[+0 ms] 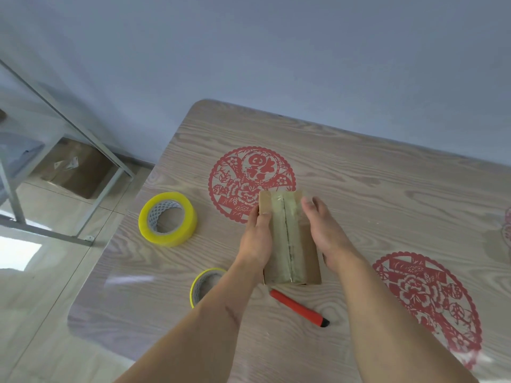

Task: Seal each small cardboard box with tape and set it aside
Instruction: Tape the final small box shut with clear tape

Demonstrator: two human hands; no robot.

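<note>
Small cardboard box (pixel 290 239) sits mid-worktop (pixel 373 194), partly over a red paper-cut decal (pixel 243 178), with a tape strip (pixel 287 233) already laid along its top seam. Left hand (pixel 255 239) grips the box's left side, thumb lying on top near the far edge; right hand (pixel 323 230) holds the right side, fingers curled over the far corner. Looks like the sealing step is at its end: tape on, both hands clasping the box, maybe pressing the tape down or about to lift. Whether the tape ends are wrapped over the far and near faces can't be told. Big yellow tape roll (pixel 167 219) stands well left of the box, a second roll (pixel 206 286) is partly hidden under the left forearm, and a red utility knife (pixel 298 307) lies just near the box's near end. Next move probably calls for lifting the box clear of the knife and setting it aside.
</note>
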